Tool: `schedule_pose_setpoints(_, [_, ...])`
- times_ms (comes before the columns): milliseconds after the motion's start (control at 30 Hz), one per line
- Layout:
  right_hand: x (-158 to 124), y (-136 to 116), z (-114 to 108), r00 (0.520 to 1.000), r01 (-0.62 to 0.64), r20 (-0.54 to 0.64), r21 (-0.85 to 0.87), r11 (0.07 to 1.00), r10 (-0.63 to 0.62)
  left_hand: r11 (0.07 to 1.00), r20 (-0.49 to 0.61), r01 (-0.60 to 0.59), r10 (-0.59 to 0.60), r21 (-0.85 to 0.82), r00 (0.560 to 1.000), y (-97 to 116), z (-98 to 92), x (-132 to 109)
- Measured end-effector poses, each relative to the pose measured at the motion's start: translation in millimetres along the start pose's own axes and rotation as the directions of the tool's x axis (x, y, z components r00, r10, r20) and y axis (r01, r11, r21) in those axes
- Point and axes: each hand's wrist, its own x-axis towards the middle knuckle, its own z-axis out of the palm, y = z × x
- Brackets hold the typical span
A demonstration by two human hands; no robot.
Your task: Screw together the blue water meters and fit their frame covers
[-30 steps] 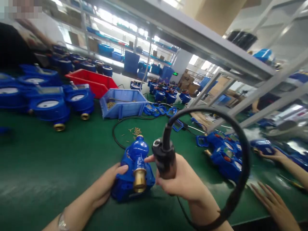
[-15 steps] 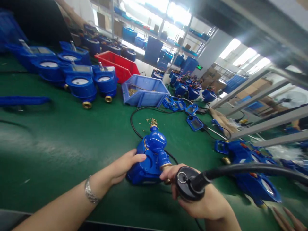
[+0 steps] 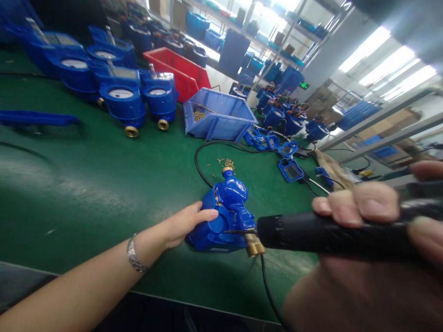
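Observation:
A blue water meter (image 3: pixel 233 191) with brass pipe ends lies face down on the green bench. My left hand (image 3: pixel 183 225) grips its left side, thumb on top and fingers mostly hidden along the flank. Close to the camera, my right hand (image 3: pixel 367 207) is wrapped round a black electric screwdriver (image 3: pixel 294 232), held level with its thin bit pointing left. In the picture the bit overlaps the meter's near end; I cannot tell whether it touches. Beyond the meter's far end is a small pile of brass screws (image 3: pixel 229 163).
A blue bin (image 3: pixel 221 127) with screws and a red bin (image 3: pixel 180 74) stand behind. Several upright meters (image 3: pixel 124 106) are at the back left. Blue covers (image 3: pixel 291 170) lie right of the bins, and a black cable (image 3: pixel 196 159) curves round the meter.
My right hand has come away from the meter's brass end and up toward the camera, swinging the screwdriver level. My left hand keeps its grip; the view has shifted.

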Motion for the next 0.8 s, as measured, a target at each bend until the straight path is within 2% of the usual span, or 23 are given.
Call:
schedule_pose_setpoints(67, [7.6,7.1,19.6,0.999,0.045,-0.030,0.154,0.987,-0.041,1.000,0.006,-0.004,0.004,0.005,1.000,0.0,-0.7,-0.2])
schedule_pose_setpoints(167, [15.9,15.3,31.7,0.997,-0.072,0.035,0.257,0.964,0.065,1.000,-0.003,-0.008,0.008,0.012,1.000,-0.1,-1.1,-0.6])
schedule_pose_setpoints(267, [19.3,16.1,31.4,0.990,-0.139,0.069,0.254,0.957,0.125,1.000,-0.007,-0.006,0.006,0.010,1.000,0.3,-0.6,-0.7])
schedule_pose_setpoints(467, [14.7,8.8,33.0,0.999,-0.030,0.050,0.246,0.969,0.018,0.999,-0.019,0.014,-0.013,0.029,1.000,1.5,-0.9,-0.8])
schedule_pose_setpoints(667, [3.6,22.0,39.8,0.991,-0.132,0.035,0.247,0.960,0.127,0.996,0.001,-0.044,0.044,0.072,0.999,0.4,-0.3,-2.4])
schedule_pose_setpoints(800, [-3.8,38.1,44.1,0.981,-0.193,0.027,0.273,0.943,0.192,0.992,-0.077,-0.072,0.081,0.104,0.994,-1.9,6.0,-2.5])
